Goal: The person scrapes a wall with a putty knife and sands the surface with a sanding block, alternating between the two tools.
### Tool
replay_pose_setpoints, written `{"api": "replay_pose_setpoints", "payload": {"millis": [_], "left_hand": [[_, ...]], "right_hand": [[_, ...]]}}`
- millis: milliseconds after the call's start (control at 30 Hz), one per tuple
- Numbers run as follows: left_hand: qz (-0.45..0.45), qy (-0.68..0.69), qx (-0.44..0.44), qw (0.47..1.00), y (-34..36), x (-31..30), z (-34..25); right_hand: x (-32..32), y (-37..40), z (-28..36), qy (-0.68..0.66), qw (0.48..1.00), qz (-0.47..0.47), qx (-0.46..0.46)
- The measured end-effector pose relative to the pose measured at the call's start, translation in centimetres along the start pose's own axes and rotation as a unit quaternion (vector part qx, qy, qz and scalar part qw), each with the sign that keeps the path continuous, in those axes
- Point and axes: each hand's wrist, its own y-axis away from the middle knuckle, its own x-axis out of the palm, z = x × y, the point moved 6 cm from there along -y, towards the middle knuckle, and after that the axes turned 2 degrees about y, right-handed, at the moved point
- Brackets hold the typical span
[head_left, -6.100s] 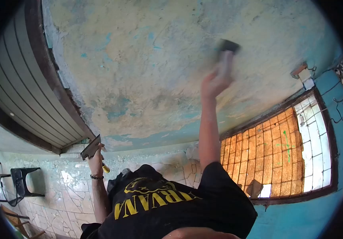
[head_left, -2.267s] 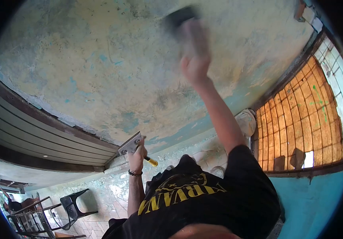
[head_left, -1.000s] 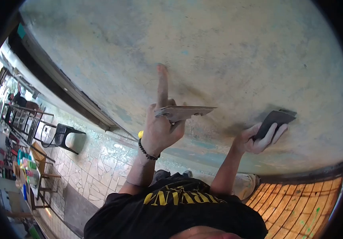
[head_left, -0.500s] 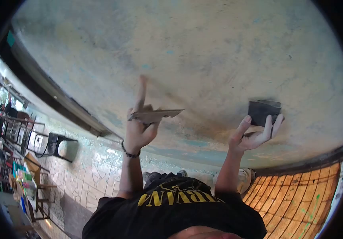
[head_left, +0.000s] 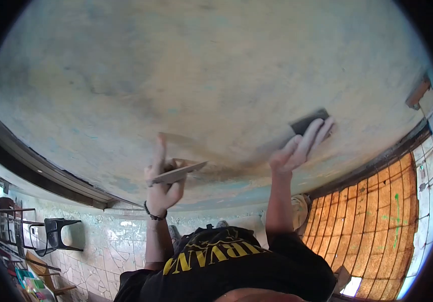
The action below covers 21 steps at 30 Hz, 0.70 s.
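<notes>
My left hand (head_left: 162, 183), with a dark bead bracelet at its wrist, is closed round a flat, greyish scraper (head_left: 178, 173) seen nearly edge-on. Its index finger points up toward the patchy, plastered wall (head_left: 216, 75). My right hand (head_left: 299, 146) lies over a dark folded piece of sandpaper (head_left: 309, 122) against the wall, fingers stretched together across it and slightly blurred. Whitish dust coats those fingers. Part of the sandpaper is hidden beneath them.
On the left, a black chair (head_left: 60, 234) stands on the broken-tile floor (head_left: 88, 267), near furniture and a table with colourful items. An orange gridded panel (head_left: 362, 226) is at the right. A dark ledge (head_left: 50, 178) runs along the wall's left side.
My right hand has moved up and left with the sandpaper, its fingers now flat over it. My left hand and the scraper sit lower, and the view has shifted.
</notes>
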Motion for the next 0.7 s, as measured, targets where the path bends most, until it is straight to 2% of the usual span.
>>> {"api": "replay_pose_setpoints", "payload": {"millis": [33,133,167,267,300,467,500,533,600,667,700], "left_hand": [[-0.007,0.047,0.009,0.999,-0.1,-0.6,0.2],[0.09,0.045,-0.079,0.992,-0.5,-4.3,-0.8],[0.08,0.077,-0.071,0.991,-0.6,-5.9,-1.1],[0.038,0.207,-0.135,0.968,0.4,-10.5,1.0],[0.001,0.194,-0.119,0.974,0.0,-11.9,0.8],[-0.167,0.309,-0.216,0.911,3.3,-18.1,8.9],[-0.181,0.317,-0.247,0.898,3.0,-18.6,8.7],[-0.18,0.286,-0.277,0.899,3.3,-19.4,9.7],[-0.145,0.257,-0.289,0.911,2.5,-19.8,8.7],[-0.142,0.251,-0.296,0.911,2.6,-19.3,8.8],[-0.138,0.242,-0.299,0.912,2.8,-19.7,9.1]], "right_hand": [[0.2,-0.5,0.6,-0.013,1.0,-0.01,0.018],[0.5,-2.1,2.5,0.055,0.998,-0.001,0.036],[0.8,-2.7,2.8,0.066,0.996,0.006,0.051],[1.8,-5.3,4.4,0.019,0.997,-0.023,0.073],[2.0,-6.6,5.8,0.012,0.998,-0.016,0.06],[3.5,-12.2,15.4,0.026,0.997,0.018,-0.073],[4.1,-12.5,17.8,0.024,0.994,0.016,-0.108],[4.8,-12.3,20.4,0.021,0.989,0.015,-0.145],[6.3,-8.7,26.4,-0.019,0.959,0.107,-0.262],[6.3,-6.5,28.2,-0.003,0.933,0.095,-0.348],[6.1,-6.6,28.0,0.001,0.939,0.105,-0.328]]}}
